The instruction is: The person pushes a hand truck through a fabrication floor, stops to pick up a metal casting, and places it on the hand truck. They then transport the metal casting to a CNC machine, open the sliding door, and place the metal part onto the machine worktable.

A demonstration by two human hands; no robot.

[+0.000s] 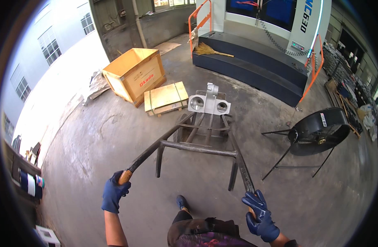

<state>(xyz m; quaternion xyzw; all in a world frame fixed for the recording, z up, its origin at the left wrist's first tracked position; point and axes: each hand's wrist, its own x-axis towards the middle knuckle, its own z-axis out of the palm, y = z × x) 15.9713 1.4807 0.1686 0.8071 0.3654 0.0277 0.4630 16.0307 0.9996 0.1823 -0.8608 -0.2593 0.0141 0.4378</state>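
Both my hands wear dark blue gloves and hold a dark metal handcart (199, 147) by its two long handles. My left hand (115, 192) is wrapped round the left handle's wooden-coloured grip (125, 177). Round the end of the right handle (243, 171), my right hand (260, 215) is closed, hiding most of that grip. At the cart's far end sits a silver-grey metal casting (209, 103) with two large round bores and a raised lug on top. Two legs of the cart point down toward the floor; its wheel cannot be made out.
Beyond the cart stand an open wooden crate (133, 78) and a low strapped wooden box (166, 98). A large machine has a dark step (250, 68) with a straw broom (211, 50) on it. To the right is a black drum fan (318, 131) on legs.
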